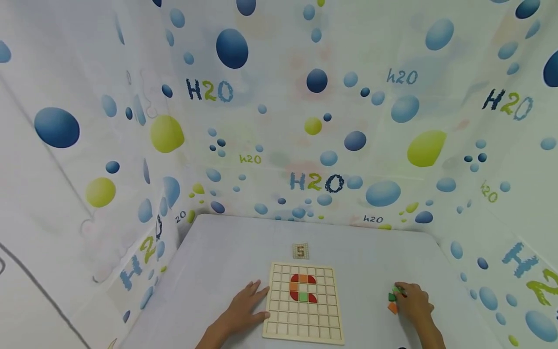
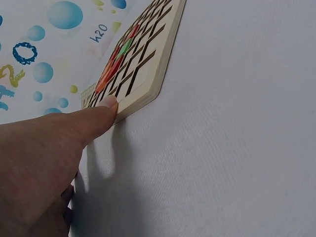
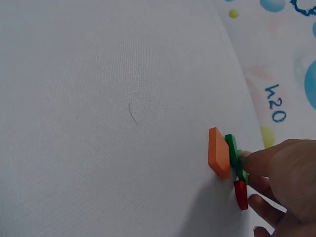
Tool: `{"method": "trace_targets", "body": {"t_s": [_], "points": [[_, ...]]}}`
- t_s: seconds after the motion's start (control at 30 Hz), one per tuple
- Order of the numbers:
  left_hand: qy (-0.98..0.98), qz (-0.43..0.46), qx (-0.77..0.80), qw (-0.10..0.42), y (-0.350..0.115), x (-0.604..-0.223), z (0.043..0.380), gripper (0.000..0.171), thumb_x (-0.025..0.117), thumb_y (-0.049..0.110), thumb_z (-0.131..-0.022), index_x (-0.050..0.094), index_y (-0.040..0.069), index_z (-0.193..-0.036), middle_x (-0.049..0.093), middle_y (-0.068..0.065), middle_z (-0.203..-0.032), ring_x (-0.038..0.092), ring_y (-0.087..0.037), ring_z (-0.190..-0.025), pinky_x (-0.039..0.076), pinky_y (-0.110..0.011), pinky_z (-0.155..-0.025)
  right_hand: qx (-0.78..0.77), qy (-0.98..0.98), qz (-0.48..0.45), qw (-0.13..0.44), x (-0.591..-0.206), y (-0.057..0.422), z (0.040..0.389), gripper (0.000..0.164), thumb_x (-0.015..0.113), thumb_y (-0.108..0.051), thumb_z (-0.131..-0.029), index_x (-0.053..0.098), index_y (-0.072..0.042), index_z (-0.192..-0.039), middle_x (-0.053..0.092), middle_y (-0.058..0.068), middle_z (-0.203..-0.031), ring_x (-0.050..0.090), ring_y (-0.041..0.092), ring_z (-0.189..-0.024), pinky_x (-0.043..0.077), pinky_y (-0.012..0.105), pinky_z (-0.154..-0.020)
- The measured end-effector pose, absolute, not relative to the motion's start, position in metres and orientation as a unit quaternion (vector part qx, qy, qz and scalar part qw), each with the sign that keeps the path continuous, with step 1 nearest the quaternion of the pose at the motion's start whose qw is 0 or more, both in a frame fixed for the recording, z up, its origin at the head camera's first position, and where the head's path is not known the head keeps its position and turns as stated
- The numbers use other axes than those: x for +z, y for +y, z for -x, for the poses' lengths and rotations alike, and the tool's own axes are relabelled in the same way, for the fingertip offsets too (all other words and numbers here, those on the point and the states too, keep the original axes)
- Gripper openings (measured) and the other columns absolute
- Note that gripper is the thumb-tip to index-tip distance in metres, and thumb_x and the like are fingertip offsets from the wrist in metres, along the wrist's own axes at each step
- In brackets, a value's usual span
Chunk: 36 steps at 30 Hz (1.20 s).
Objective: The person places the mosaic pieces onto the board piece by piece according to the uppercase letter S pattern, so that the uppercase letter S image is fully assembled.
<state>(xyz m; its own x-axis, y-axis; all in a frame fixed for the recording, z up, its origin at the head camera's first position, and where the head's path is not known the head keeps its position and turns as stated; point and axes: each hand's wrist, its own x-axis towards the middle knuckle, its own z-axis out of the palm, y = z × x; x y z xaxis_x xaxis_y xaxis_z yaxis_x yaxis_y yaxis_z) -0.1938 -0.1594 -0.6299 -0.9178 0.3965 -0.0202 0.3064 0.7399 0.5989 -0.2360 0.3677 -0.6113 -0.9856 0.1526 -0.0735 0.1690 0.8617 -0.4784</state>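
One left hand, fingers relaxed, against one gridded board; one right hand at four blocks, grip unclear

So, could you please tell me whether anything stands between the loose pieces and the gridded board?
Nothing visible does: only tabletop lies between the loose pieces and the board; the left hand touches its opposite edge.
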Motion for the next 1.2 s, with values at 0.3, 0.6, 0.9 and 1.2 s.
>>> {"method": "trace_targets", "body": {"t_s": [0.3, 0.6, 0.9, 1.2], "points": [[0.931, -0.189, 0.306, 0.069, -0.157, -0.629, 0.194, 0.077, 0.07, 0.054, -0.097, 0.05, 0.009, -0.157, 0.036, -0.028, -0.166, 0.03, -0.054, -0.153, 0.029, -0.077, -0.118, -0.254, 0.962, -0.1, -0.003, -0.613, 0.374, 0.243, 0.04, 0.068, -0.024, -0.1, 0.064, 0.006, -0.127, 0.063, 0.031, -0.115, 0.061, 0.053, -0.107, 0.044, 0.069, -0.08], [0.927, -0.188, 0.319, 0.065, -0.157, -0.631, 0.193, 0.078, 0.07, 0.057, -0.096, 0.051, 0.01, -0.156, 0.037, -0.029, -0.165, 0.03, -0.057, -0.152, 0.027, -0.078, -0.117, -0.264, 0.957, -0.117, -0.008, -0.61, 0.37, 0.232, 0.039, 0.072, -0.018, -0.098, 0.063, 0.012, -0.122, 0.063, 0.037, -0.114, 0.062, 0.056, -0.104, 0.046, 0.07, -0.078], [0.929, -0.183, 0.312, 0.074, -0.158, -0.625, 0.193, 0.076, 0.071, 0.052, -0.097, 0.05, 0.008, -0.156, 0.036, -0.028, -0.166, 0.029, -0.055, -0.153, 0.027, -0.077, -0.118, -0.295, 0.95, -0.1, -0.024, -0.615, 0.37, 0.231, 0.039, 0.07, -0.02, -0.098, 0.065, 0.008, -0.125, 0.063, 0.031, -0.117, 0.063, 0.049, -0.107, 0.044, 0.067, -0.077], [0.929, -0.177, 0.314, 0.082, -0.156, -0.623, 0.191, 0.076, 0.071, 0.052, -0.097, 0.05, 0.009, -0.156, 0.035, -0.026, -0.167, 0.028, -0.053, -0.155, 0.026, -0.077, -0.119, -0.286, 0.952, -0.111, -0.017, -0.616, 0.368, 0.235, 0.035, 0.07, -0.016, -0.098, 0.065, 0.01, -0.121, 0.068, 0.026, -0.105, 0.065, 0.043, -0.097, 0.041, 0.068, -0.078]]}}
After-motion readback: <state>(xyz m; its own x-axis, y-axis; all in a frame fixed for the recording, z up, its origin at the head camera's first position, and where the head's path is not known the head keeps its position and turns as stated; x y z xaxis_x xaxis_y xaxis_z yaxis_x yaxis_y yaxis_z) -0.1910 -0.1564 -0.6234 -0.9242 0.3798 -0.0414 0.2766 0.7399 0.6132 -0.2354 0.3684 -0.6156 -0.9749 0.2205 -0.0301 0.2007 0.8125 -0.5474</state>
